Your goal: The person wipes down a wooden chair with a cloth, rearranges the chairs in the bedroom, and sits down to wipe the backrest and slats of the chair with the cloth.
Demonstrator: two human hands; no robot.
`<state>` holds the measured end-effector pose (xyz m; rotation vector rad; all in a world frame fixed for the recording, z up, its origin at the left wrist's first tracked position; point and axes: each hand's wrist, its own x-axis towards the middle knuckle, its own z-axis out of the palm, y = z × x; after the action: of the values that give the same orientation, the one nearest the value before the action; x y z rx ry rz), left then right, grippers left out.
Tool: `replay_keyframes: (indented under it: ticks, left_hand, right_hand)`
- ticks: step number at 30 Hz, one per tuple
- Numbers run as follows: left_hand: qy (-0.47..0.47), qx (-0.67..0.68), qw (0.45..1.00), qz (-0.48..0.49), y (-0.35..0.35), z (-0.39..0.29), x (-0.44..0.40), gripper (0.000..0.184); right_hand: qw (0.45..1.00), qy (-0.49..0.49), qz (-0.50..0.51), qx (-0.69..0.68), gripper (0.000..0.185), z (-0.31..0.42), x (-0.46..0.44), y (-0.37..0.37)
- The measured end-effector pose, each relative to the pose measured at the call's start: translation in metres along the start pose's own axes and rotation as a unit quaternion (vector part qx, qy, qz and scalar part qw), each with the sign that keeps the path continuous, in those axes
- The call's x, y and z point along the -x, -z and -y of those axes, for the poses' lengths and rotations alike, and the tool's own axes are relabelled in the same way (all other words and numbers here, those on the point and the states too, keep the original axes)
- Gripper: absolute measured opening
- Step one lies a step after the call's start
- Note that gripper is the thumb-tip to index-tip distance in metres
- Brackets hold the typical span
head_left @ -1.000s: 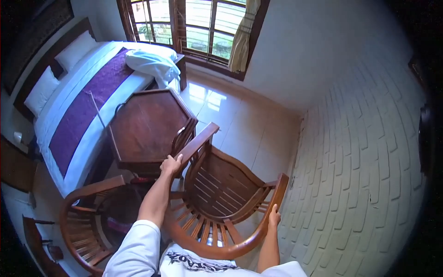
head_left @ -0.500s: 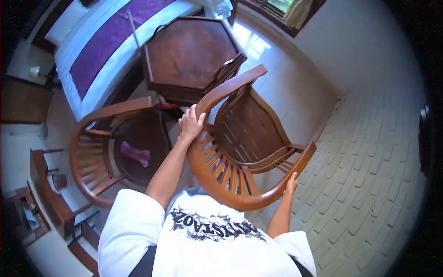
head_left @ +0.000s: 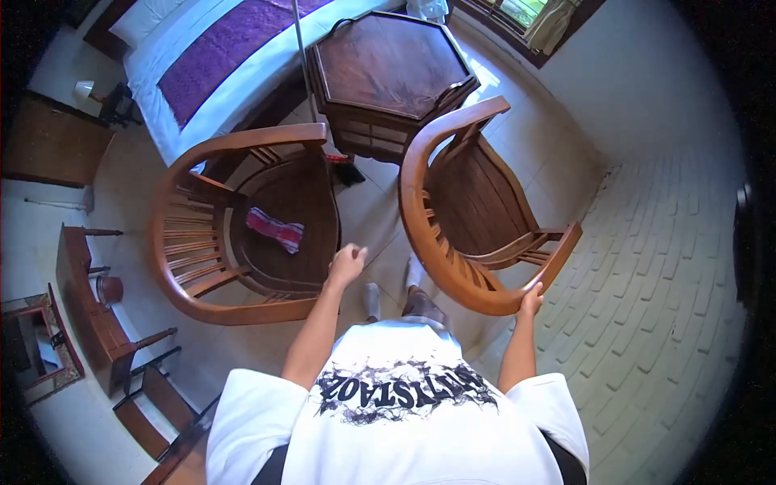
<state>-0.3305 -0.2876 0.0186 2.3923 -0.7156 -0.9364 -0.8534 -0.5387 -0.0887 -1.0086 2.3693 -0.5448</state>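
Observation:
A wooden armchair [head_left: 477,194] with a curved back rail stands at the right, tilted little if at all. My right hand [head_left: 531,301] is closed around the outer side of its rail. My left hand [head_left: 347,265] is off the chair, over the floor between the two chairs, its fingers curled; whether anything is in them is too small to tell. Left of it stands a second wooden armchair [head_left: 190,303], with a red and white folded cloth [head_left: 276,230] lying on its dark seat.
A six-sided wooden table [head_left: 392,65] stands beyond the chairs, beside a bed [head_left: 242,73] with a purple runner. A dustpan [head_left: 349,172] lies near the table's foot. A brick-patterned wall [head_left: 647,283] rises at the right; a wooden desk [head_left: 93,299] is at the left.
My left hand has let go of the right chair's rail and moved away from it. The right chair now sits more upright, with its legs lower. My view has tilted further down.

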Motion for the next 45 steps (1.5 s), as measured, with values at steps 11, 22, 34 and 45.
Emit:
replay_keyframes:
  ticks: [11,22,34,45]
  left_hand:
    - [-0.226,-0.162,0.950,-0.139,0.042,0.172,0.129,0.037]
    - [-0.097,-0.183,0.978,0.009,0.055,0.148,0.121,0.049]
    - [-0.259,-0.071,0.959,-0.091,0.066,0.216,0.197,0.046]
    - [0.194,0.001,0.980,0.054,0.114,0.452,0.306,0.049]
  right_hand:
    - [0.973,-0.113,-0.010,-0.200,0.089,0.003,0.086,-0.018]
    - [0.855,-0.178,0.219,-0.436,0.067,0.030,0.246,0.033]
    - [0.713,0.079,0.588,-0.374,0.034,-0.229,0.396,-0.051]
    - [0.879,0.005,0.461,-0.121,0.044,-0.226,0.533,-0.049]
